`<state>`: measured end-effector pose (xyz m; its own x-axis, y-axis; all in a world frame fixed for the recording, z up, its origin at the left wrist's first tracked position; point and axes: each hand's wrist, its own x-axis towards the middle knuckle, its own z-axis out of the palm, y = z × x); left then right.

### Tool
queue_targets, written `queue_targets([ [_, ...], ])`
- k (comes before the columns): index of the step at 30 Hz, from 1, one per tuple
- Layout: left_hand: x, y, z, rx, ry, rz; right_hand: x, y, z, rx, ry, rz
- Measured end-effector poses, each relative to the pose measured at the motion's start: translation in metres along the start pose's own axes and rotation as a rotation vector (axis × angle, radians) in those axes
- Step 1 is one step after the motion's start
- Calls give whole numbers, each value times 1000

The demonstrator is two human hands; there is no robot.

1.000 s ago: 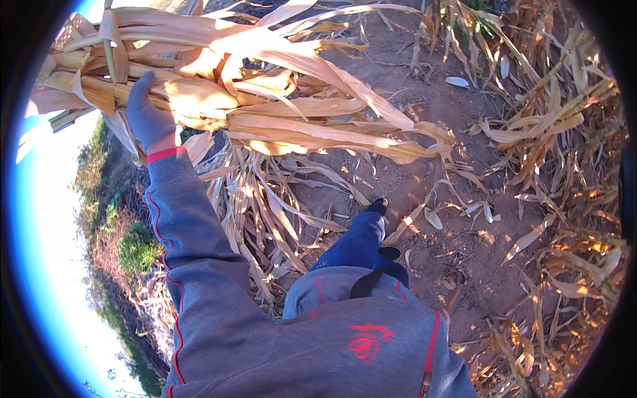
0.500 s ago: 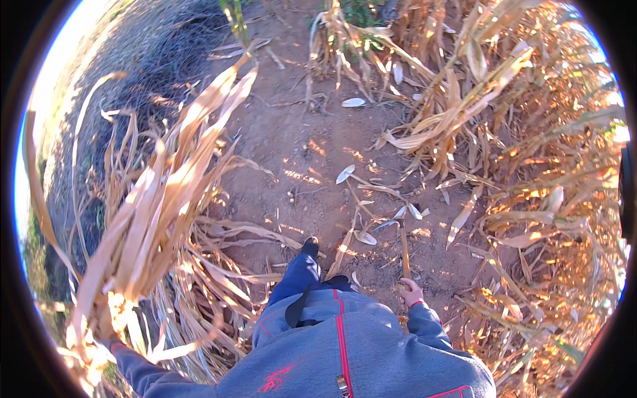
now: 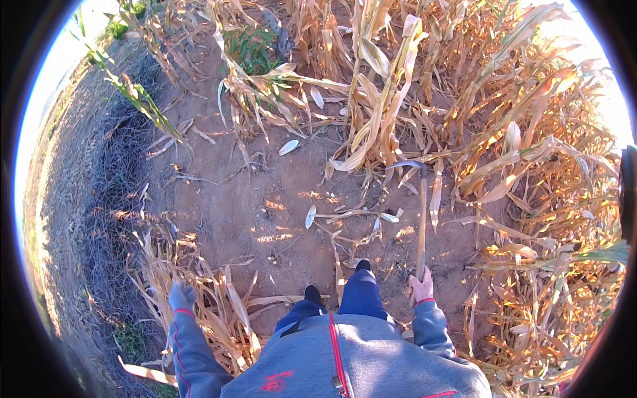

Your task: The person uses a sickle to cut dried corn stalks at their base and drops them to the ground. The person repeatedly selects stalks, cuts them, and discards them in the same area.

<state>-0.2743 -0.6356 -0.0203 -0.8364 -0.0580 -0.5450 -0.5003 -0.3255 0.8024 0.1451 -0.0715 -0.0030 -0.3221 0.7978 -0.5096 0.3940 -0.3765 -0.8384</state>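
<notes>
My right hand (image 3: 421, 289) is wrapped round the lower end of a sickle's (image 3: 422, 219) long wooden handle. The sickle points away from me, and its curved metal blade (image 3: 406, 163) hooks to the left at the foot of a standing dry corn stalk (image 3: 383, 99). Over on the left, my left hand (image 3: 182, 296) is curled into a fist with nothing seen in it. It hangs above a heap of cut dry corn stalks (image 3: 219, 312) lying beside my legs.
Dense dry corn (image 3: 517, 172) stands along the right side and ahead. A pale husk (image 3: 310, 217) and broken stalks lie on the bare reddish soil (image 3: 232, 199). To the left runs a bank of dark dry brush (image 3: 113, 179). A green plant (image 3: 252, 52) grows at the far side.
My left hand has let go of the bundle of dry corn stalks, now lying low at the left. My right hand has brought the sickle forward to a standing stalk. My view has shifted right.
</notes>
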Motion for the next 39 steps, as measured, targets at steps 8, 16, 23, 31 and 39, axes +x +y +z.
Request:
queue_targets([
  [8,-14,28,433,629,-550,246,130,-39,34,182,90,-23],
  [16,-61,-49,773,810,-1039,560,323,-98,64,310,-55,93],
  [23,-67,-81,950,812,-1010,660,393,-84,110,194,-240,231],
  [31,-51,-126,979,327,-746,515,390,-91,103,22,-269,458],
  [39,-36,-123,859,394,-673,712,406,-66,118,493,-287,419],
])
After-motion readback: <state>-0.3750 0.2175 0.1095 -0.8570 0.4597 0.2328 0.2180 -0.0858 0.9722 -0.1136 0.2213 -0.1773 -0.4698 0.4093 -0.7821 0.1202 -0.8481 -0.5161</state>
